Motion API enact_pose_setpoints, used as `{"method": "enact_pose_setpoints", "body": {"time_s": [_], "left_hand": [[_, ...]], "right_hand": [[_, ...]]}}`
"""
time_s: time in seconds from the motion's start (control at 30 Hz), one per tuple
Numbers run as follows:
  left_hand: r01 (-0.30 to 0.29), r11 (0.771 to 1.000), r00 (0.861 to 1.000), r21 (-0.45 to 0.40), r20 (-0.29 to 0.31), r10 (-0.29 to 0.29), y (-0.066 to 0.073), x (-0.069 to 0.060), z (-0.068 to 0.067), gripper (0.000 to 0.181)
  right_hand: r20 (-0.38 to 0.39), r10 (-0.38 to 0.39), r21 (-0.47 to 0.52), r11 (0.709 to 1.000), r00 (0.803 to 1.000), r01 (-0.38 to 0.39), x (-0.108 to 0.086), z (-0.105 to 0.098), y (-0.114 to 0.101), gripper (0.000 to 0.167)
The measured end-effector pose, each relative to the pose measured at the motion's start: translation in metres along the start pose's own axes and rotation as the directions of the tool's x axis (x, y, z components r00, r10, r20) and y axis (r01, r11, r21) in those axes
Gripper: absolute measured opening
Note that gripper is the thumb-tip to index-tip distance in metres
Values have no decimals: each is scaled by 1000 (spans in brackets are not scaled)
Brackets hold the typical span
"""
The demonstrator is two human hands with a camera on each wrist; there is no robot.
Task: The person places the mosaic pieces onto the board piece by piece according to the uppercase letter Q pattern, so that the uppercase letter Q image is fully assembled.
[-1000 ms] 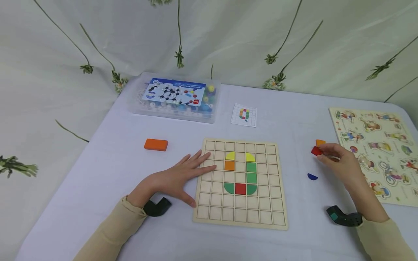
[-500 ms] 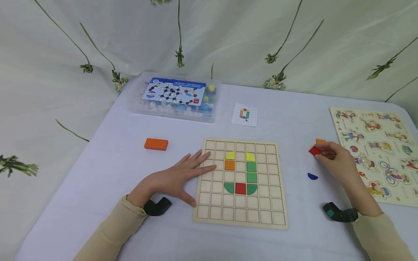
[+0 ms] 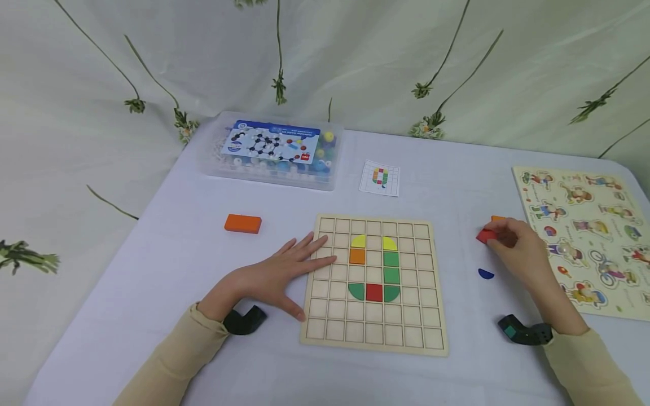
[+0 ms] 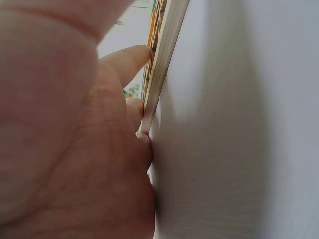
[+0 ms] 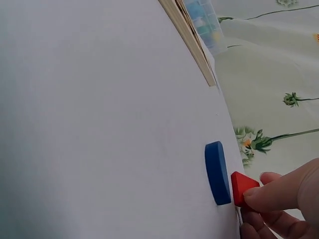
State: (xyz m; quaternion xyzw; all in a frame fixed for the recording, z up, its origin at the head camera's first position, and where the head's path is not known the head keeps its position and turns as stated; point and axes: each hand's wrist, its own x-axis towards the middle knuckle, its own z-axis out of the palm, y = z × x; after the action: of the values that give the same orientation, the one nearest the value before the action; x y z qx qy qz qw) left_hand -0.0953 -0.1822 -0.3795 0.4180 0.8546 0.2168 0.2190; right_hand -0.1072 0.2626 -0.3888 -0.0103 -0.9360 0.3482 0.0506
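My left hand [image 3: 276,276] lies with spread fingers on the left edge of a wooden grid board [image 3: 325,332]. Set in the board's cells are yellow, orange, green and red pieces, among them a red square [image 3: 374,292] and an orange square [image 3: 358,256]. To the right of the board, my right hand [image 3: 523,254] pinches a red block [image 3: 486,235] between thumb and fingers. Just beyond that hand an orange piece [image 3: 497,218] is partly hidden. A dark blue half-round block [image 3: 486,274] lies nearer, apart from the hand; in the right wrist view it is beside the red block.
A clear box of molecular model parts [image 3: 274,176] stands at the back left. A small pattern card [image 3: 391,179] lies behind the board. An orange block [image 3: 242,224] is left of the board, and a picture puzzle board [image 3: 624,293] is at the far right.
My right hand has shifted slightly left with the red block, which has tilted a little between the fingers. The left hand has stayed where it was.
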Motion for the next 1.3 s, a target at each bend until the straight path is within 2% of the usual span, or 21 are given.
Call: {"method": "enact_pose_setpoints", "body": {"time_s": [0.2, 0.33, 0.5, 0.67, 0.9, 1.3], "left_hand": [[-1, 1000, 1000, -2, 1, 1, 0, 0, 0, 108], [-11, 1000, 1000, 2, -2, 11, -1, 0, 0, 109], [-15, 1000, 1000, 8, -6, 15, -2, 0, 2, 109], [-6, 1000, 1000, 2, 0, 6, -3, 0, 2, 108], [-1, 1000, 1000, -17, -1, 1, -3, 0, 3, 106], [-7, 1000, 1000, -6, -2, 7, -2, 1, 2, 107]], "right_hand": [[7, -46, 49, 998, 999, 46, 2, 4, -14, 12], [33, -79, 141, 987, 996, 73, 6, 13, -35, 9], [105, -109, 300, 951, 989, 73, 14, 29, -69, 11], [190, -159, 393, 917, 969, 73, 21, 55, -95, 10], [243, -238, 359, 922, 940, 141, 26, 84, -119, 7], [278, -309, 289, 930, 909, 228, 23, 97, -121, 9]]}}
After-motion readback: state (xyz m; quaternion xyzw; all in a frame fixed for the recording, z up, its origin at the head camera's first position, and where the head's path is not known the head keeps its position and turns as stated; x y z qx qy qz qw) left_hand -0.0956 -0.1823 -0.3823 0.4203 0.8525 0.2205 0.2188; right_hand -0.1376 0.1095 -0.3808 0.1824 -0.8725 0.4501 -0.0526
